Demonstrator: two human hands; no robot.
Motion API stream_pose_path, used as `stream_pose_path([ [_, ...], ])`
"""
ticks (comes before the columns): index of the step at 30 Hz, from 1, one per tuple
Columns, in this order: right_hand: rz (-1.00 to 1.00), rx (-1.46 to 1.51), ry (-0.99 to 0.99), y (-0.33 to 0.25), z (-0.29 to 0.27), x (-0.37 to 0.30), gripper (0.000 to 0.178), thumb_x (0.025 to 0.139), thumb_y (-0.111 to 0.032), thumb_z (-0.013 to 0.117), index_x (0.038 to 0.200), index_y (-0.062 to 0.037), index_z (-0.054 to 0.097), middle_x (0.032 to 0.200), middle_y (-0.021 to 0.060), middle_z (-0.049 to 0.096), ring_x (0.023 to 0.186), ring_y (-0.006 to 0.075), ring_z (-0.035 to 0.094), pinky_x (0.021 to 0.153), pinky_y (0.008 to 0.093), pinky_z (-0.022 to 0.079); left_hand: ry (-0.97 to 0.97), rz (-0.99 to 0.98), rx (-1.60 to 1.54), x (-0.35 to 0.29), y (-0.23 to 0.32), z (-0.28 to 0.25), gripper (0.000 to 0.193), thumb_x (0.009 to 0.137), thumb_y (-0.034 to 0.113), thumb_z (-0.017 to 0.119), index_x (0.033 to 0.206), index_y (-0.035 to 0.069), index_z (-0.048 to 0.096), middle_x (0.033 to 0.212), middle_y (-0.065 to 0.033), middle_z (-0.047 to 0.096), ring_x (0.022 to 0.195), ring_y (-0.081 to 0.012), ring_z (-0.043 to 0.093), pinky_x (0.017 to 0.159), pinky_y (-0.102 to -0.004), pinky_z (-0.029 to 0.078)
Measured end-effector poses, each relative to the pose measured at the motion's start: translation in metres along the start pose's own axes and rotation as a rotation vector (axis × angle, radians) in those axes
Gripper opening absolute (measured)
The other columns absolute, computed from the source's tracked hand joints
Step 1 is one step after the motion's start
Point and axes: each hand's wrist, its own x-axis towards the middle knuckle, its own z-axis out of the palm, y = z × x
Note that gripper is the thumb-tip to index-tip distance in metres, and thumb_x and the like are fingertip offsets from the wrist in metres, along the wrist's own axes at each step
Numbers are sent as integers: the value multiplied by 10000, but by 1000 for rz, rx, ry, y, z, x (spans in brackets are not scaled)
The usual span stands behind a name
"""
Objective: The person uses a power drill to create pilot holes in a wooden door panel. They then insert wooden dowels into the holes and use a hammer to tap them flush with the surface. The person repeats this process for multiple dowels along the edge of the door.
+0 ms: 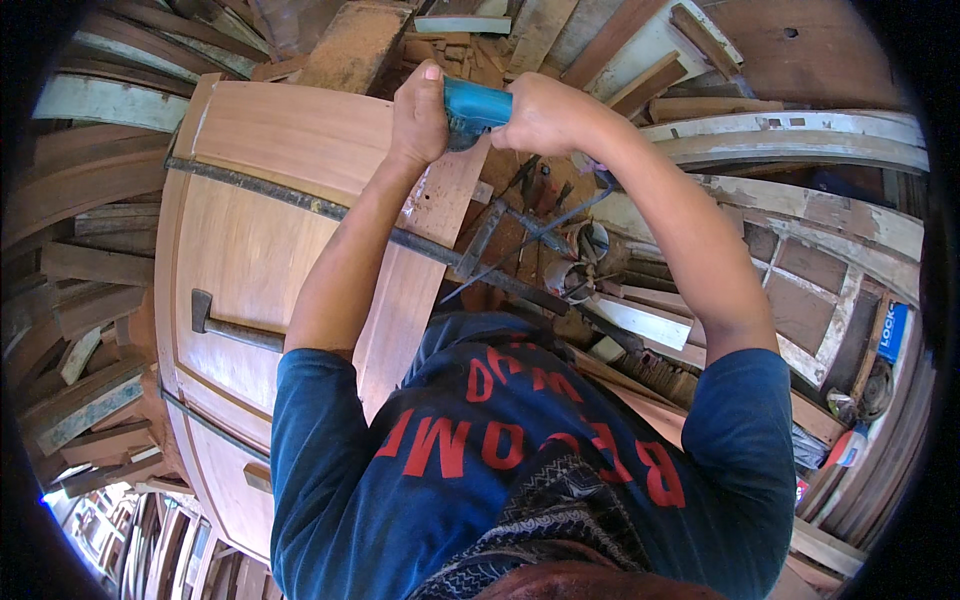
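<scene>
Both my hands are closed round a teal handheld power tool [476, 101] with a dark lower part. Its exact kind I cannot make out. My left hand [420, 112] grips its left end, thumb up. My right hand [545, 115] wraps its right end. The tool sits at the far right corner of a pale wooden door panel [260, 235], over its edge board. A long dark bar clamp [330, 208] crosses the panel, its screw end past the near edge. On the panel lies a hammer [235, 328], partly hidden by my left arm.
Another bar clamp [215, 415] crosses the panel nearer me, beside a small wood block [258, 476]. Stacked boards [95, 260] line the left. An old white-framed window [800, 290] and painted boards [790, 135] lie at right. Small tools and tins [575, 265] clutter the floor near the clamp screw.
</scene>
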Motion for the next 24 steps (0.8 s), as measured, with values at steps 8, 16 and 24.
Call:
stream_pose_path([
  [8, 14, 44, 6, 6, 2, -3, 376, 750, -257, 763, 849, 100, 697, 717, 224, 700, 689, 342, 710, 670, 441, 558, -180, -125, -218, -2, 11, 4, 613, 1110, 477, 315, 1004, -16, 664, 860, -93, 658, 797, -179, 581, 764, -347, 498],
  [16, -15, 10, -2, -8, -8, -3, 363, 743, -263, 767, 765, 93, 701, 690, 247, 683, 608, 361, 679, 609, 456, 546, -170, -105, -154, -2, -8, -8, 682, 1112, 499, 269, 981, -27, 683, 862, -91, 676, 787, -172, 591, 760, -352, 504],
  [24, -19, -9, -18, -10, -10, 2, 339, 738, -249, 782, 798, 79, 720, 743, 251, 706, 658, 364, 699, 645, 453, 555, -118, -128, -166, -6, -12, -7, 676, 1109, 504, 264, 967, -19, 670, 853, -109, 668, 796, -188, 599, 757, -367, 502],
])
